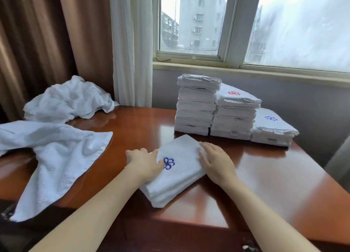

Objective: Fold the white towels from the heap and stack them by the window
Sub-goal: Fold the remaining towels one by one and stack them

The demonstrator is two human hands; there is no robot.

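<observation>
We see folded towel (178, 177), blue emblem up, flat on brown table (265, 176), near front edge, lying at slant. Left hand (144, 162) grips its left edge: thumb on top beside emblem, fingers curled over edge. Right hand (216, 162) rests flat on right edge, fingers straight, clasping nothing. We note three stacks (234, 117) of folded towels side by side below window (193, 24), stepping down rightward. Heap (68, 100) of loose towels sits far left by curtain (130, 43); one unfolded towel (56, 153) sprawls over left table edge.
</observation>
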